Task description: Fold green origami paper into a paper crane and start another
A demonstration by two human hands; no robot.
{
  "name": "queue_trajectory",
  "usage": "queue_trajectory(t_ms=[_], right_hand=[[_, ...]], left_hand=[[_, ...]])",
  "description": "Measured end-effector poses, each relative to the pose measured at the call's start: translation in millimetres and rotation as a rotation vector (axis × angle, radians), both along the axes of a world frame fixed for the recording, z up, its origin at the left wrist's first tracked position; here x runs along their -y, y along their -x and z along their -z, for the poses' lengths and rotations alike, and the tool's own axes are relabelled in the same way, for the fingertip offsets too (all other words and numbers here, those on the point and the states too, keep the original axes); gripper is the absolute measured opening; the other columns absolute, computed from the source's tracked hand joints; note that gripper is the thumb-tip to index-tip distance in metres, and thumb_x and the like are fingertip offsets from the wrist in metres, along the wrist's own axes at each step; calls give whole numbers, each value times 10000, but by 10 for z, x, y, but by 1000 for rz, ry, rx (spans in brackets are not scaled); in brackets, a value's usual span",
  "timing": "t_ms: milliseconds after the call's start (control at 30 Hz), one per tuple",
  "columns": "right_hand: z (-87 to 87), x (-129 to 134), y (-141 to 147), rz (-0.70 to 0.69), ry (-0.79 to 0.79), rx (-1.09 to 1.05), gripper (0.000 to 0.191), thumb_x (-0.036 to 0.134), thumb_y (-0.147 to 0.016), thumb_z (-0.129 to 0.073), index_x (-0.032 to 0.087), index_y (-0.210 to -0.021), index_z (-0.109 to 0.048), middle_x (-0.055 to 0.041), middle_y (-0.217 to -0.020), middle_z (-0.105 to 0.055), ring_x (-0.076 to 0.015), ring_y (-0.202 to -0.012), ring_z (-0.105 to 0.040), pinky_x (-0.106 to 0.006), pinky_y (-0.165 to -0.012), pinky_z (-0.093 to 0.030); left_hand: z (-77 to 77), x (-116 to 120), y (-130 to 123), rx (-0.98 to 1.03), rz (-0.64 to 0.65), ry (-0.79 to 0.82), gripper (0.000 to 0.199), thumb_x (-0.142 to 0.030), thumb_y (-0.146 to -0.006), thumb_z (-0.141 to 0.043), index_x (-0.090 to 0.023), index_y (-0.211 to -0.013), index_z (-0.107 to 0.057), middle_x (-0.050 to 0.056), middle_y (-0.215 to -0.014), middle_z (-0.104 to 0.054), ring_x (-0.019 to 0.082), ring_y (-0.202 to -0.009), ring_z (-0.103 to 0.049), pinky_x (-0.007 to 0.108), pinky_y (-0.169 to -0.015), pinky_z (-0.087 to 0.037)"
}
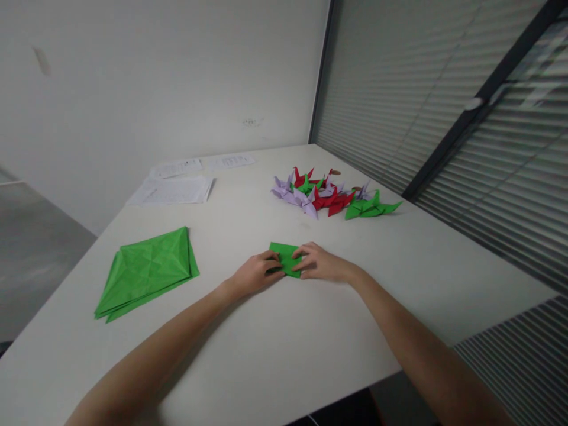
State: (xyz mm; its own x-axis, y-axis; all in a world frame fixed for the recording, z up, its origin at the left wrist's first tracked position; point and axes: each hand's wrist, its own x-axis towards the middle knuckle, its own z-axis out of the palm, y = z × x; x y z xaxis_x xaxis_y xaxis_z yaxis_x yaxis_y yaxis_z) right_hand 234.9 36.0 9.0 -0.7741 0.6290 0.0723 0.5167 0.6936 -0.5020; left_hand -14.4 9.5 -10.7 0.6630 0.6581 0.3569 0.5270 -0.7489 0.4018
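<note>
A small folded piece of green origami paper (pixel 287 254) lies on the white table in front of me. My left hand (pixel 256 273) grips its left side with curled fingers. On the right side, my right hand (pixel 320 262) has its fingertips bent over the paper and its thumb at the near edge. Fingers cover both side edges of the paper, so its exact fold is partly hidden. To the left lies a stack of larger green paper sheets (pixel 148 269) with crease lines across the top one.
Folded paper flowers (pixel 331 198) in lilac, red and green sit in a cluster at the back right of the white table (pixel 266 361). Printed sheets (pixel 177 190) lie at the back left. A wall stands behind, and window blinds (pixel 399 112) run along the right.
</note>
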Motion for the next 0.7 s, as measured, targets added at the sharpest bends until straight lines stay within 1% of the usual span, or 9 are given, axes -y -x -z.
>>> queue_trajectory(t_ms=[67, 233, 367, 500, 600, 700], right_hand=[[-9, 2, 7, 4, 8, 6, 198, 238, -756, -763, 266, -952, -773, -78, -1158, -617, -253, -1151, -497, -423, -1024, -414], [-29, -1, 2, 7, 45, -20, 208, 230, -757, -764, 245, -964, -769, -86, -1150, -625, -251, -1134, -504, -423, -1008, -423], [-26, -10, -2, -2, 70, -13, 211, 262, -765, -757, 227, -974, -765, -89, -1156, -617, -253, -1141, -497, -432, -1030, -395], [-10, -21, -9, 14, 98, -16, 268, 287, -771, -747, 234, -1033, -745, -81, -1169, -606, -245, -1156, -480, -419, -1051, -372], [1, -28, -17, 23, 119, -34, 308, 316, -773, -740, 238, -1071, -729, -78, -1174, -602, -239, -1155, -480, -413, -1051, -369], [3, -32, -22, 27, 126, -53, 334, 324, -771, -739, 229, -1090, -720, -82, -1170, -602, -239, -1154, -484, -409, -1046, -368]], left_hand=[[11, -7, 6, -3, 13, -9, 245, -353, -924, -555, -181, -958, -727, 77, -986, -626, 159, -860, -643, 276, -810, -537], [21, -3, 9, 32, 23, -20, 228, -321, -933, -541, -199, -968, -730, 63, -969, -635, 146, -856, -639, 265, -819, -533], [0, 12, 1, 24, 20, -17, 203, -306, -919, -561, -194, -949, -728, 63, -961, -640, 152, -869, -641, 257, -818, -527], [-12, 15, -1, 30, 23, 14, 161, -268, -887, -600, -179, -947, -721, 69, -949, -637, 149, -830, -634, 252, -794, -516], [-2, 6, -3, 72, 18, 53, 125, -240, -863, -624, -172, -905, -720, 67, -903, -639, 152, -811, -624, 254, -773, -506], [13, -7, -5, 126, -4, 113, 87, -221, -831, -659, -160, -849, -719, 68, -871, -646, 166, -830, -615, 270, -789, -496]])
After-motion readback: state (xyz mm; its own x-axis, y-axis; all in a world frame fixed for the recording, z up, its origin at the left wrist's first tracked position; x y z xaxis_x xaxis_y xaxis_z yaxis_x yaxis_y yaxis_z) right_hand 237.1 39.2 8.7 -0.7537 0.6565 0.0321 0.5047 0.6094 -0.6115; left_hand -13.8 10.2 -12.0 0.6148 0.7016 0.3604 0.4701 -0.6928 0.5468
